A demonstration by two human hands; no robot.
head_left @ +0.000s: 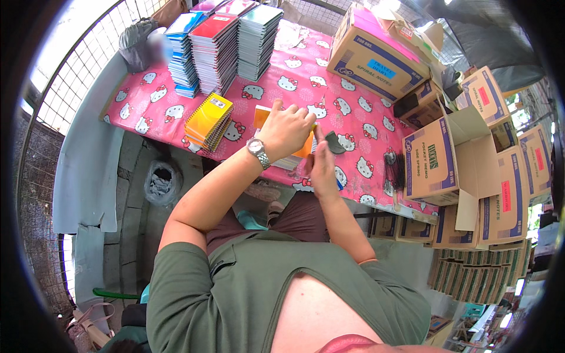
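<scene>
Just in front of me, a yellow-orange covered notebook (305, 148) lies at the table's near edge, mostly hidden by my hands. My left hand (286, 130), with a silver watch on its wrist, reaches over it with bent fingers gripping its upper part. My right hand (322, 169) is at its right side, fingers stretched and slightly blurred, thumb up near the left fingertips. White page edges (286, 163) show beneath my left hand. A dark grey-green scrap (334, 143) lies right of the notebook. A stack of yellow spiral notebooks (209, 120) stands to the left.
Tall stacks of blue (183, 59), red (215, 53) and grey-green spiral notebooks (257, 50) stand at the back left. Cardboard boxes (376, 59) crowd the right, one with open flaps (432, 159). Black wire coils (394, 170) lie near that box. The pink cloth (256, 92) covers the table.
</scene>
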